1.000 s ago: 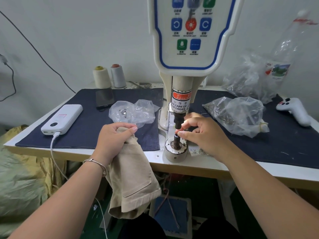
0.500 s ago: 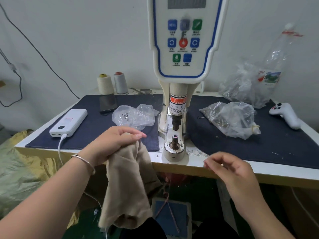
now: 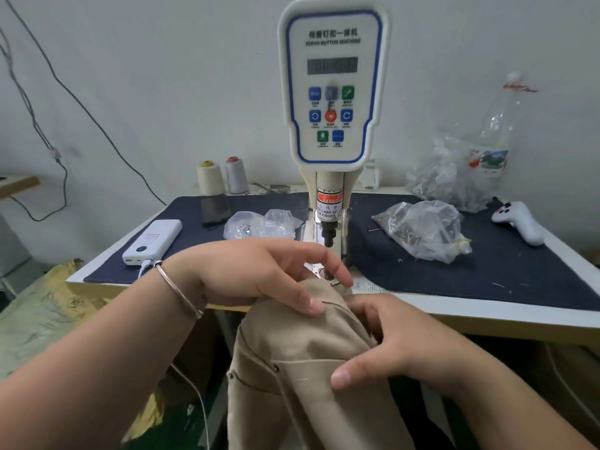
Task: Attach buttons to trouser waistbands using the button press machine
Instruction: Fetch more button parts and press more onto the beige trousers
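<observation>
Beige trousers [image 3: 302,362] hang in front of the table, their waistband lifted up against the base of the button press machine [image 3: 331,102]. My left hand [image 3: 259,274] holds the top of the waistband, thumb on the cloth and forefinger stretched toward the die. My right hand [image 3: 389,342] grips the waistband from the right, fingers curled into the fabric and thumb on top. The black punch [image 3: 328,233] hangs above the waistband. The lower die is mostly hidden by my left hand and the cloth.
Two clear bags of metal parts lie on the dark mat, a small bag [image 3: 259,224] left of the machine and a larger bag [image 3: 425,230] to the right. A white power bank [image 3: 152,241], a phone [image 3: 214,207], two thread cones [image 3: 220,177] and a white controller [image 3: 519,222] sit around.
My right hand left the die, dropped below the table edge, then came up and took hold of the waistband. My left hand raised the trousers toward the machine base.
</observation>
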`<act>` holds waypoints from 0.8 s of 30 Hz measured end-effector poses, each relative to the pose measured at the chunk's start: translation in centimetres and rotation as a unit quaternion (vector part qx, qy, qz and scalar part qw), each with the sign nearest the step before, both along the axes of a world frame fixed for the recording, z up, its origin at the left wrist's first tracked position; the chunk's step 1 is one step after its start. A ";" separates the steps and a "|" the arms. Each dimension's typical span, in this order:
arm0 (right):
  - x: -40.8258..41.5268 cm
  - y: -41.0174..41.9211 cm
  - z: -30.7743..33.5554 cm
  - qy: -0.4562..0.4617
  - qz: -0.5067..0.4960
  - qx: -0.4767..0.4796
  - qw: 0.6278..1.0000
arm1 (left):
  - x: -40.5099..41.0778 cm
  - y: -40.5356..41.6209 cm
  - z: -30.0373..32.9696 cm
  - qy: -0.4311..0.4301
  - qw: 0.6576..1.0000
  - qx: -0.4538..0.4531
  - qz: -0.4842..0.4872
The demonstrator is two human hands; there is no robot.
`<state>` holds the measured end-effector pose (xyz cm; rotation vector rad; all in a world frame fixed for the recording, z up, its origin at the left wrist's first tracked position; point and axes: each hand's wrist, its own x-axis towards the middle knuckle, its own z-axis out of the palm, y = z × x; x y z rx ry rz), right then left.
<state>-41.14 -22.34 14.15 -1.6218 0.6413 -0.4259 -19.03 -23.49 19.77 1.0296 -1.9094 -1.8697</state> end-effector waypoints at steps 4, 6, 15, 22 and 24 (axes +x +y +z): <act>-2.4 -0.7 0.6 0.045 0.051 0.077 0.995 | -0.7 0.3 -0.2 -0.111 0.993 -0.043 0.002; -3.3 -1.2 0.9 0.023 0.054 0.119 0.991 | -0.9 0.4 0.1 -0.171 0.983 -0.060 -0.044; -5.0 -2.1 1.5 -0.111 -0.013 0.225 0.968 | -1.4 -0.1 0.0 -0.075 0.985 0.042 -0.151; -6.2 -2.6 1.9 -0.084 -0.029 0.180 0.980 | -0.7 -0.2 -1.5 0.087 0.994 0.018 -0.066; -7.0 -3.0 2.2 -0.065 0.016 0.156 0.985 | -0.6 -0.5 -1.7 0.121 0.992 0.022 -0.043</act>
